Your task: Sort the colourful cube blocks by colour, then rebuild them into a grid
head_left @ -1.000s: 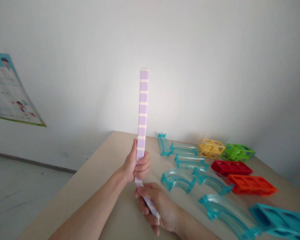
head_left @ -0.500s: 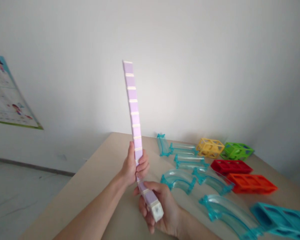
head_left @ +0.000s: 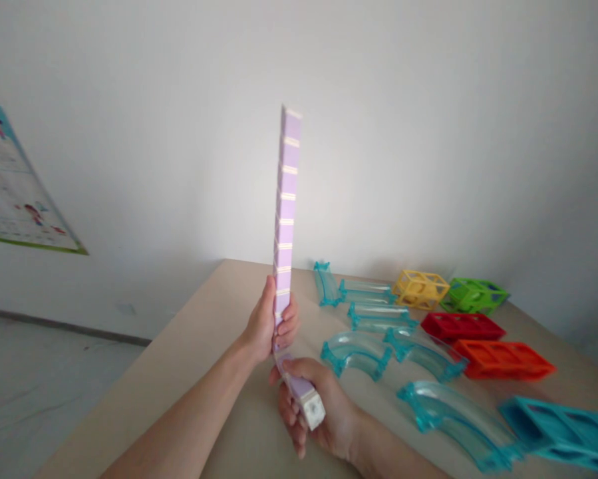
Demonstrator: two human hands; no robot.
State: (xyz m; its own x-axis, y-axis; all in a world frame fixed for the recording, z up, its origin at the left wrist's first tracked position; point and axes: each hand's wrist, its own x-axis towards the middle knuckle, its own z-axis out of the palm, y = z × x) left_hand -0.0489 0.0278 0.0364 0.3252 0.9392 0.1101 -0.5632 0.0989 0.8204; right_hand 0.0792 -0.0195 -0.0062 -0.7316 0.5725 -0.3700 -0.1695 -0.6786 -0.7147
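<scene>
A tall purple segmented stick (head_left: 285, 219) with pale cream bands, looking like a row of blocks joined end to end, stands nearly upright in front of me. My left hand (head_left: 273, 322) is wrapped round its lower part, thumb on one side and fingers on the other. Just below, my right hand (head_left: 321, 406) grips the bottom section, which bends off toward me and ends in a whitish square face. Several clear teal track pieces (head_left: 356, 352), some straight and some curved, lie on the table to the right of my hands.
On the tan table (head_left: 213, 313), farther right, are a yellow block frame (head_left: 421, 289), a green one (head_left: 473, 296), a red one (head_left: 462, 326), an orange one (head_left: 505, 359) and a teal one (head_left: 563, 432). A poster (head_left: 26, 193) hangs on the white wall at left.
The top of the purple stick has swung to the right, from leaning left to nearly upright. Both hands keep their hold in almost the same places.
</scene>
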